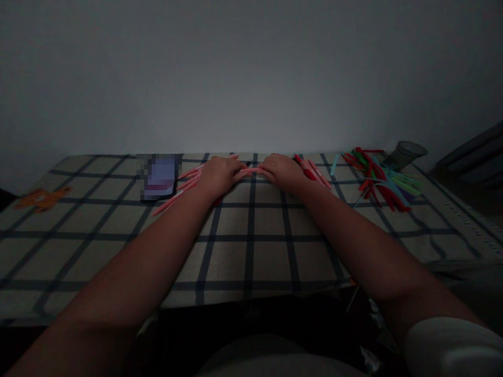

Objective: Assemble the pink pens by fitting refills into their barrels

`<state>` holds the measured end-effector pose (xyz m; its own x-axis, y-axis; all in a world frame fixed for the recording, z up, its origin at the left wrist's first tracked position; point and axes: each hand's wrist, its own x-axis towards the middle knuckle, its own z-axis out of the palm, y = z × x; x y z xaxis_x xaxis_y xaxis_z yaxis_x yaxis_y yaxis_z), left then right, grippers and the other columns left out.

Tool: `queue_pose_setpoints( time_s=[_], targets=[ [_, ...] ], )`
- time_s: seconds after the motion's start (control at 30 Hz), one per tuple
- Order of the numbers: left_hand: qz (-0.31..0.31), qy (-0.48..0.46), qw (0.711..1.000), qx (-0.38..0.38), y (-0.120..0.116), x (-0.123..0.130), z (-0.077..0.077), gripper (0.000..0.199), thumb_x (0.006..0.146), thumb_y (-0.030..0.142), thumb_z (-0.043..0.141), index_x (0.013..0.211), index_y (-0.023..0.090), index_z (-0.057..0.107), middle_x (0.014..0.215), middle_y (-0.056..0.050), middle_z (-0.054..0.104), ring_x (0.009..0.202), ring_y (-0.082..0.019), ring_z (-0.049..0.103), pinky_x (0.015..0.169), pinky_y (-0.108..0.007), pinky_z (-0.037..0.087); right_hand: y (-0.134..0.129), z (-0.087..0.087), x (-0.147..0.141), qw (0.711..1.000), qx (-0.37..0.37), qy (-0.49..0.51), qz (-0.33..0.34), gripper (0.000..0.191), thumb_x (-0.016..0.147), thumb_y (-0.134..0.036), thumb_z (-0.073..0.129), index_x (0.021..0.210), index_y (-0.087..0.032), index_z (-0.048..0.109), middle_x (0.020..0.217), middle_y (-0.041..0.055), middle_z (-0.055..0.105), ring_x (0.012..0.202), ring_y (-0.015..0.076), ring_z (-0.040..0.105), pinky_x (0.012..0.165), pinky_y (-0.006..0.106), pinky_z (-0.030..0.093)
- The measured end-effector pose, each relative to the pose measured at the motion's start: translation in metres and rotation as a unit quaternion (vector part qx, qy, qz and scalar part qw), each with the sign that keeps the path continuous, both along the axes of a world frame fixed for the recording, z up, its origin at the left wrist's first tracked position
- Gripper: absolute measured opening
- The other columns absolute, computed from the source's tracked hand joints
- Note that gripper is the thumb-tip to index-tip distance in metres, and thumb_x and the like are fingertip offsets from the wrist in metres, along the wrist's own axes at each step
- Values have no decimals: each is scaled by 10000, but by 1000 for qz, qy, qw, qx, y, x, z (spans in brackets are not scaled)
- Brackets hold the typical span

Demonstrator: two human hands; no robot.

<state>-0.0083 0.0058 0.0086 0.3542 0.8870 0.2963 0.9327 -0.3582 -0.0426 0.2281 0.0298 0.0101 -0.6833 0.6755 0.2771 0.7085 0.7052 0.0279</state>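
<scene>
My left hand [220, 177] and my right hand [283, 172] rest near the back of the table, a short gap apart. Both have their fingers closed on a thin pink strip [253, 170] that spans the gap, low over the cloth. More pink strips [188, 183] fan out beside my left hand, partly covered by it and the forearm. Other pink strips [320, 175] and a red piece [308, 172] lie just right of my right hand. The dim light hides what the strips are made of.
A checked cloth [267, 259] covers the table against a plain wall. To the left lie a phone [160, 178] and an orange figure-shaped piece [42, 199]. At the right are a pile of coloured strips [383, 183] and a tilted clear cup [406, 153].
</scene>
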Motion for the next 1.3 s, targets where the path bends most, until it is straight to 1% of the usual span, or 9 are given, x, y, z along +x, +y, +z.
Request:
queue_pose_setpoints(
  time_s=[0.17,0.27,0.37,0.47,0.67,0.8,0.97,1.17,1.3],
  targets=[
    [8,-8,1000,-3,-3,2,3,424,1109,601,533,1407,410,768,1442,-15,782,1308,-283,726,983,-338,505,1,0,3,1000,-4,14,-26,460,1156,-407,428,1204,-139,799,1166,184,786,1079,300,611,904,385,403],
    [19,-5,1000,-4,-4,3,5,405,1102,592,548,1381,415,782,1456,-16,774,1285,-293,736,965,-348,520,3,-2,6,999,-5,36,-40,451,1142,-447,464,1231,-155,796,1201,177,784,1110,307,609,910,387,403],
    [13,-6,1000,-1,-4,4,4,397,1102,593,546,1338,406,804,1436,-15,783,1302,-292,727,978,-348,521,4,-6,6,999,-10,41,-25,484,1148,-481,442,1256,-162,790,1230,164,779,1121,300,610,941,388,402],
    [0,-8,1000,8,-4,3,2,407,1110,588,530,1331,388,807,1412,-24,791,1338,-284,710,997,-346,516,5,-8,4,1000,-18,20,-9,509,1166,-463,393,1237,-156,793,1220,163,774,1109,293,614,961,388,398],
    [-14,-8,1000,10,-1,0,-3,398,1112,582,529,1300,376,813,1358,-27,811,1354,-258,700,1005,-331,499,5,-9,1,1000,-14,-1,-16,479,1167,-427,418,1169,-128,791,1187,172,769,1107,299,613,961,392,399],
    [-25,-3,1000,14,1,-1,-5,416,1111,597,514,1286,368,814,1388,-34,799,1301,-269,724,1012,-360,493,4,-9,1,999,-17,16,-29,413,1146,-420,485,1157,-145,793,1171,168,768,1095,304,602,931,394,399],
    [-25,-1,1000,4,0,-1,-4,425,1107,595,521,1268,343,824,1388,-57,795,1287,-298,727,1013,-399,498,3,-6,2,999,-12,5,-39,426,1140,-457,496,1141,-158,800,1143,164,771,1086,305,587,914,394,395],
    [-41,-2,999,-13,0,0,-2,420,1116,566,515,1275,326,821,1338,-62,807,1307,-286,718,1065,-396,490,0,-5,1,999,-6,0,-47,407,1134,-447,514,1125,-170,813,1134,159,778,1075,310,590,895,399,399],
    [-56,0,998,-27,-1,1,0,458,1122,570,492,1259,291,828,1290,-79,820,1224,-282,745,1009,-383,507,-2,-5,1,999,-2,-3,-46,394,1130,-436,528,1139,-164,813,1153,166,780,1093,313,591,899,398,395]
  ],
)
